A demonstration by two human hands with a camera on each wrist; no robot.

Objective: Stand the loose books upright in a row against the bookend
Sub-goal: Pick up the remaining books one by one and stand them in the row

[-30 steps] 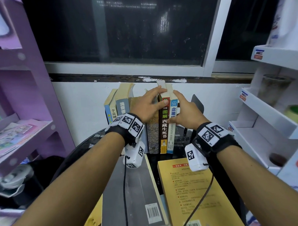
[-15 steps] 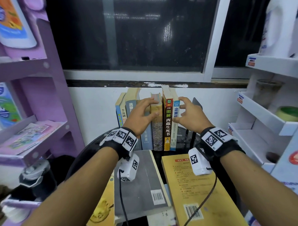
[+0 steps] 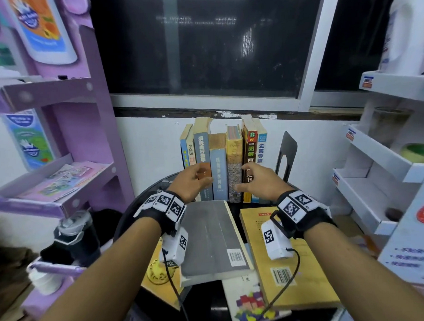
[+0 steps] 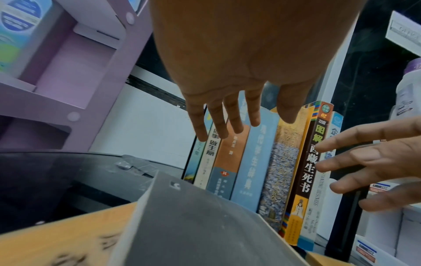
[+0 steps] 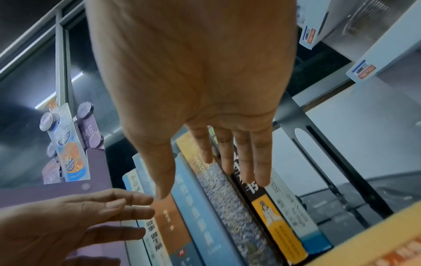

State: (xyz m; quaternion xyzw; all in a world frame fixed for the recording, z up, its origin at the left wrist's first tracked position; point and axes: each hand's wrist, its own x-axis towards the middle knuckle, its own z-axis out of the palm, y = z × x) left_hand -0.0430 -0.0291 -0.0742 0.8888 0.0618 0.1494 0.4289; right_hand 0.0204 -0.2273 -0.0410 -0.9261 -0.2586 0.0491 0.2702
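Our left hand (image 3: pixel 191 182) hangs in front of the row of upright books (image 3: pixel 224 160), fingers straight and spread, grasping nothing; from the left wrist view its fingertips (image 4: pixel 234 124) lie just before the spines at the row's left end, and we cannot tell whether they touch. Our right hand (image 3: pixel 259 181) is likewise released, fingers extended toward the spines at the row's right end, near the dark-spined book (image 3: pixel 250 159). The row stands at 12 o'clock from both hands, against the white wall, its books upright and pressed together. The black bookend (image 3: pixel 286 155) rises at 1 o'clock from our right hand, just beside the last book. Below our wrists, at 6 o'clock, a grey book (image 3: pixel 213 237) and a yellow book (image 3: pixel 281 254) lie flat on the dark desk (image 3: pixel 211 302), with more loose books (image 3: pixel 247 300) partly under them.
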